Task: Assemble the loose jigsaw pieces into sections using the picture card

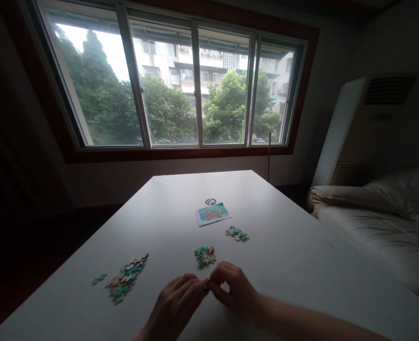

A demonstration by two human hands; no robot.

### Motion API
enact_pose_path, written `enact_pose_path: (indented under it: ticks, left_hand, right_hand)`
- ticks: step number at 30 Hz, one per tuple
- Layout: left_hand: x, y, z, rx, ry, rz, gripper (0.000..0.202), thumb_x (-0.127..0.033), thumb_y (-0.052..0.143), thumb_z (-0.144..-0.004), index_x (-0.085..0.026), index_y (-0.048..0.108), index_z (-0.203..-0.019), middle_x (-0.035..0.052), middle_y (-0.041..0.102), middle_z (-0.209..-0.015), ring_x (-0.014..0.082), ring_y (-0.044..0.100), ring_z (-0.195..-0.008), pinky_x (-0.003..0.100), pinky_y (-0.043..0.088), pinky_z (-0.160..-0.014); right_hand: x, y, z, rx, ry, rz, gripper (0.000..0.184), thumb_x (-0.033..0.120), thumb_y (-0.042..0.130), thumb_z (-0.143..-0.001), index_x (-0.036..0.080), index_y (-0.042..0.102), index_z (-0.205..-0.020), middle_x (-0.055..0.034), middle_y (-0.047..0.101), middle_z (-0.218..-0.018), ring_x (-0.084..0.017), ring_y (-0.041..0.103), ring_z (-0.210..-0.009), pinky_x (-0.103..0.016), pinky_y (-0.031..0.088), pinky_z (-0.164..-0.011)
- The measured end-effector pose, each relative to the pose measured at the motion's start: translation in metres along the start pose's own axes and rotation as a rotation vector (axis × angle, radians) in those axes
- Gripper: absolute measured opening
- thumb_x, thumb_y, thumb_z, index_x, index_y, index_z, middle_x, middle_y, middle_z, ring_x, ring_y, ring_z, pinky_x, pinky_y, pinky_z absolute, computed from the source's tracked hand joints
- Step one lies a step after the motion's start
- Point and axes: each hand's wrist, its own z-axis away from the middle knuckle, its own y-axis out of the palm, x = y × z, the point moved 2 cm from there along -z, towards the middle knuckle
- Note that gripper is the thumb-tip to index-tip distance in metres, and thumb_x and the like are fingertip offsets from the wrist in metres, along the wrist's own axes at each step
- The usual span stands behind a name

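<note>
My left hand (177, 302) and my right hand (235, 290) meet over the near part of the white table (266, 265), fingertips pinched together. Between them is a small dark puzzle piece (206, 287), mostly covered by the fingers. Just beyond the hands lies a compact heap of puzzle pieces (205, 256) in green, yellow and dark tones. To the left of my left hand spreads a larger pile of puzzle pieces (127, 278), some green side up, others showing pale backs. A smaller group of puzzle pieces (236, 233) lies farther off to the right.
A picture sheet (213, 214) with cartoon figures lies mid-table, a round black-and-white item (210, 201) behind it. Some loose green pieces (99, 279) sit left of the big pile. A pale sofa (373, 213) and a tall air conditioner (341, 128) stand right; windows are behind.
</note>
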Motion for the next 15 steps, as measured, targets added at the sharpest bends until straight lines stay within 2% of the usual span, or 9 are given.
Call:
enact_pose_path:
  ticks: [10,15]
  left_hand:
    - [0.0004,0.0009,0.0026,0.052,0.001,0.039,0.016,-0.015,0.055,-0.087,-0.018,0.056,-0.102,0.0005,0.067,-0.074,0.0126,0.062,-0.068,0.021,0.051,-0.061]
    - [-0.0011,0.0015,0.0026,0.078,0.011,0.044,0.007,-0.015,0.052,-0.088,-0.019,0.055,-0.093,-0.0004,0.066,-0.072,0.0128,0.062,-0.067,0.022,0.050,-0.061]
  right_hand:
    - [0.0008,-0.0002,0.0002,0.016,-0.002,-0.021,0.013,0.026,0.057,-0.082,0.019,0.054,-0.071,0.0001,0.057,-0.068,-0.013,0.051,-0.064,-0.023,0.039,-0.061]
    - [0.0000,0.0004,0.0019,0.014,0.003,-0.024,0.010,0.022,0.058,-0.080,0.018,0.057,-0.071,0.0004,0.057,-0.067,-0.012,0.052,-0.063,-0.021,0.039,-0.059]
